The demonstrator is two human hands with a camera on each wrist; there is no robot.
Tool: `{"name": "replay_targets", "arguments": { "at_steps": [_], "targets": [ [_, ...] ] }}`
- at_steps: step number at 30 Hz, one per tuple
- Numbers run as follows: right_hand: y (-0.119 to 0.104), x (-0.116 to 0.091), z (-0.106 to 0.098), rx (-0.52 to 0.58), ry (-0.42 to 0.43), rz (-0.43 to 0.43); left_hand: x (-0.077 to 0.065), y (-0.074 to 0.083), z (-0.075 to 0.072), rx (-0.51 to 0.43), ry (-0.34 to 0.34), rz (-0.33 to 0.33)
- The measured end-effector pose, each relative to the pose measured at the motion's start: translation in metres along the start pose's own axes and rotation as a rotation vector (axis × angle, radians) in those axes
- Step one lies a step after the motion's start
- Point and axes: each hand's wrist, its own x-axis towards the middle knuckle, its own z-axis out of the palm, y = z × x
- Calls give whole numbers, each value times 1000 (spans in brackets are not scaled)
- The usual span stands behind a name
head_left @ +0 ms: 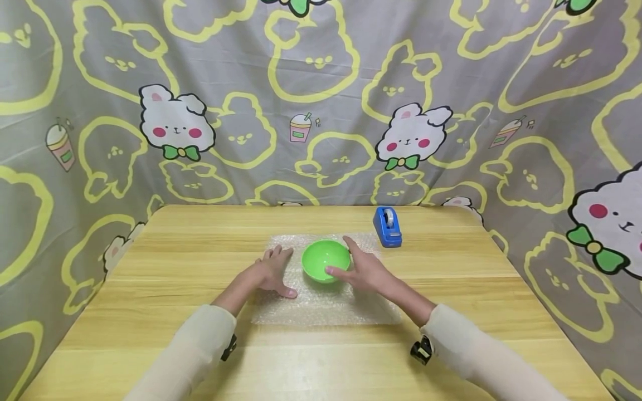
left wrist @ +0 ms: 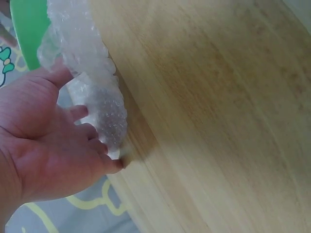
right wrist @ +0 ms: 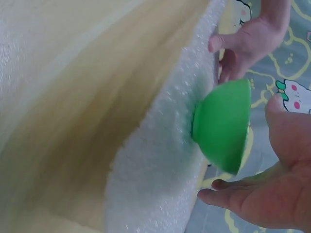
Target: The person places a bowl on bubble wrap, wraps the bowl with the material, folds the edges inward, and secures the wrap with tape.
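A light green bowl (head_left: 318,259) stands upright on a sheet of bubble wrap (head_left: 326,312) in the middle of the table. My right hand (head_left: 365,272) is at the bowl's right side, thumb and fingers spread around it. In the right wrist view a small gap shows between that hand (right wrist: 286,174) and the bowl (right wrist: 223,126). To the left of the bowl, my left hand (head_left: 273,273) is over the wrap's left part with its thumb apart. The left wrist view shows its loosely bent fingers by the edge of the bubble wrap (left wrist: 104,107), holding nothing visible.
A blue tape dispenser (head_left: 388,228) with a roll of tape stands behind the wrap to the right. The wooden table (head_left: 200,234) is bordered by a grey curtain (head_left: 341,117) printed with cartoon rabbits at the back and sides.
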Motion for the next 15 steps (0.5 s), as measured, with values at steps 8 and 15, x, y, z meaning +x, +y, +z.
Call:
{"name": "replay_targets", "arguments": {
  "at_steps": [8, 15],
  "targets": [
    [-1, 1, 9, -53, -8, -14, 5, -3, 3, 14, -9, -8],
    [-1, 1, 6, -49, -30, -23, 8, -7, 6, 16, 4, -7]
  ]
}}
